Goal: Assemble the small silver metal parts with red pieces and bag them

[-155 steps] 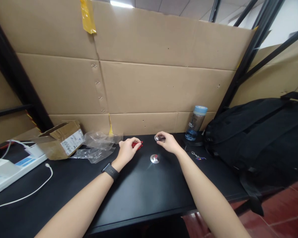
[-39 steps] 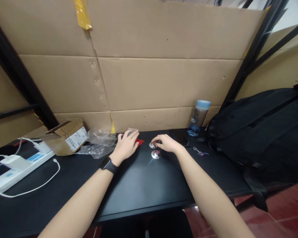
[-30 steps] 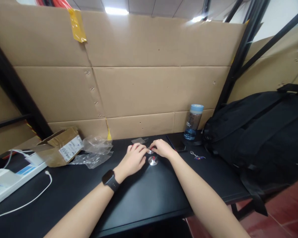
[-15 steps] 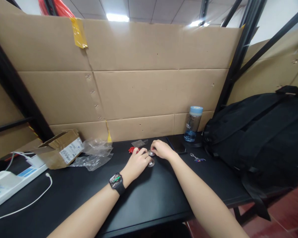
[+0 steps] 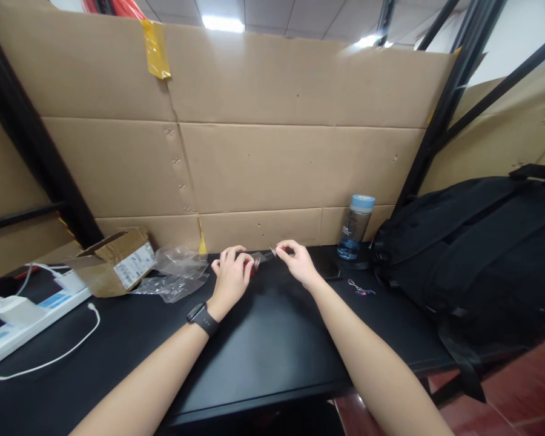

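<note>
My left hand (image 5: pixel 231 272) is closed over a small clear disc (image 5: pixel 256 264), which looks like a suction cup, showing at its thumb side. Mostly hidden beneath those fingers is a red object (image 5: pixel 253 271); I cannot tell whether it is gripped or just lies there. Between thumb and forefinger, my right hand (image 5: pixel 297 261) pinches another clear disc (image 5: pixel 273 251), seen nearly edge-on and held apart from the first. A flat bit of clear plastic (image 5: pixel 266 257) lies on the black table (image 5: pixel 272 339) behind and between the hands.
To the left are crumpled plastic bags (image 5: pixel 177 272), an opened cardboard box (image 5: pixel 118 263) and a white power strip (image 5: pixel 49 315) with a cable. At right stand a water bottle (image 5: pixel 356 227), a dark phone (image 5: pixel 327 266), a keychain (image 5: pixel 361 289) and a black backpack (image 5: pixel 476 242). Cardboard (image 5: pixel 272 163) walls the back.
Both hands have come up off the tabletop and moved apart, the left one leftward. The two discs, earlier close together on the table, are now separated, one at each hand. The view has shifted slightly.
</note>
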A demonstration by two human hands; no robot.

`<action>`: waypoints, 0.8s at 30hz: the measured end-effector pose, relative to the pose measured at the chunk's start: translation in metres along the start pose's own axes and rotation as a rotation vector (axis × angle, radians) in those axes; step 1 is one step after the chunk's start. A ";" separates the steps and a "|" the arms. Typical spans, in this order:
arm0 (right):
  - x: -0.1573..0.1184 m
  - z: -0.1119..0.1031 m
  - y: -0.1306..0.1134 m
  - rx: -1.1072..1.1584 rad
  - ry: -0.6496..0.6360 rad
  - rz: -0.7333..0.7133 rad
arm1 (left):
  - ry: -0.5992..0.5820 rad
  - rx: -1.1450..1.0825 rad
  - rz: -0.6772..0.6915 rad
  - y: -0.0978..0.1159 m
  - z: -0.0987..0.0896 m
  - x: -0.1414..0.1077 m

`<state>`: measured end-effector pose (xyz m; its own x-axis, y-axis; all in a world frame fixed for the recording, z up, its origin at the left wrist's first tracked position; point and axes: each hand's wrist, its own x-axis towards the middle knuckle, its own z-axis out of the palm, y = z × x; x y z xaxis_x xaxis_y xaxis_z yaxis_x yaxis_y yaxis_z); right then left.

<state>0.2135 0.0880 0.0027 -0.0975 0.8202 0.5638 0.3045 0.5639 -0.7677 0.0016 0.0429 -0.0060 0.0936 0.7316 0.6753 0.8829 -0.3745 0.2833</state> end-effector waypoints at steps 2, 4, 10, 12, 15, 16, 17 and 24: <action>-0.002 0.006 -0.005 0.088 0.034 0.033 | 0.019 -0.073 -0.080 -0.002 0.001 0.001; -0.006 0.015 -0.011 0.168 0.069 0.061 | 0.026 -0.152 -0.142 -0.002 0.002 0.002; -0.024 0.050 -0.030 0.375 0.029 0.127 | 0.054 -0.293 -0.172 0.000 0.007 -0.001; -0.028 0.055 -0.033 0.441 -0.028 0.180 | 0.047 -0.325 -0.146 0.000 0.009 -0.002; -0.030 0.054 -0.033 0.483 -0.049 0.258 | 0.043 -0.351 -0.136 -0.002 0.011 -0.003; -0.029 0.052 -0.032 0.494 -0.052 0.274 | 0.040 -0.352 -0.135 -0.002 0.011 -0.003; -0.029 0.050 -0.031 0.508 -0.057 0.288 | 0.035 -0.351 -0.134 -0.003 0.012 -0.002; -0.025 0.037 -0.031 0.632 -0.181 0.397 | -0.023 -0.293 -0.112 -0.001 0.011 -0.002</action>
<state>0.1714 0.0539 0.0013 -0.2646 0.9450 0.1921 -0.2451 0.1267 -0.9612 0.0050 0.0479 -0.0151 0.0171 0.7892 0.6140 0.7186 -0.4366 0.5412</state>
